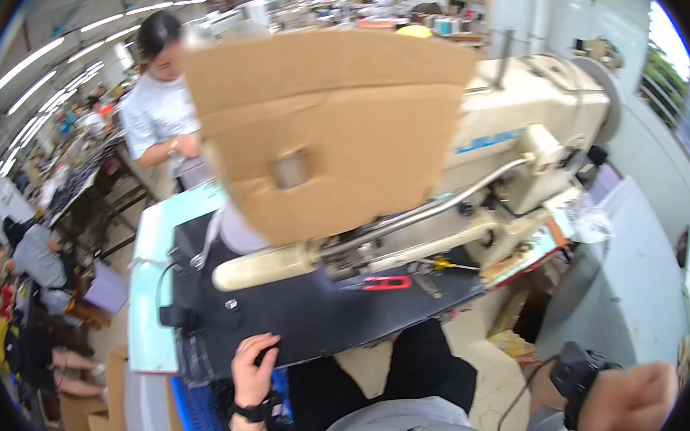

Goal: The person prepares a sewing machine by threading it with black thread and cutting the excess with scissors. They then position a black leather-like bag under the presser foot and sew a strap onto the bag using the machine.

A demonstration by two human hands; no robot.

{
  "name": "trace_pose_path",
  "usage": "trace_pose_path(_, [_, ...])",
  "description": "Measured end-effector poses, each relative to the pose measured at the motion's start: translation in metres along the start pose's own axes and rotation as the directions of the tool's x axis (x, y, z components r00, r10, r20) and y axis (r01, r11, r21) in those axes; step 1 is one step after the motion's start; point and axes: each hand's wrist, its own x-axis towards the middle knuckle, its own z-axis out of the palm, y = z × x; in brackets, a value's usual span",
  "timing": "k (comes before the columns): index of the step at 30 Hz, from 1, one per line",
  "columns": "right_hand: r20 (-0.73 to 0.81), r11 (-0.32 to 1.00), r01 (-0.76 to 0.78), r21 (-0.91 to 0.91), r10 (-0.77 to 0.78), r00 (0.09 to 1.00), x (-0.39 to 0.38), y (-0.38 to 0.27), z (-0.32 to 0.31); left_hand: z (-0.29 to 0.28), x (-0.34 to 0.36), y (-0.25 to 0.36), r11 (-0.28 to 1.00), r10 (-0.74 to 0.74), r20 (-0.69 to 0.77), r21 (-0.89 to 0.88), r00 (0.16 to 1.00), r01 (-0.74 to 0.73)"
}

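My left hand (255, 370) is at the front edge of a black-covered worktop (313, 319), its fingers loosely bent, thumb apart, nothing visible in it. At the lower right, my right hand (631, 400) is raised away from the worktop; motion blur smears its fingers. In front of me stands a cream sewing machine (550, 98) with a long narrow arm (264, 270) reaching left. A large brown cardboard sheet (355, 134) with a small square hole hides much of the machine's head. On the worktop lie a red-handled cutter (387, 283) and a yellow-handled screwdriver (446, 264).
A pale green board (148, 288) edges the worktop at left. Below it are a blue plastic basket (199, 421) and cardboard boxes (120, 395). Beyond the machine a person in a white shirt (151, 117) stands working. A grey curved panel (633, 274) is at right.
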Motion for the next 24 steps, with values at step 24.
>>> trace_pose_path(24, [0.104,-0.134,-0.063,0.989,0.93,-0.353,-0.47,0.154,-0.008,0.001,0.004,0.023,0.998,0.048,0.036,0.049,0.998,-0.05])
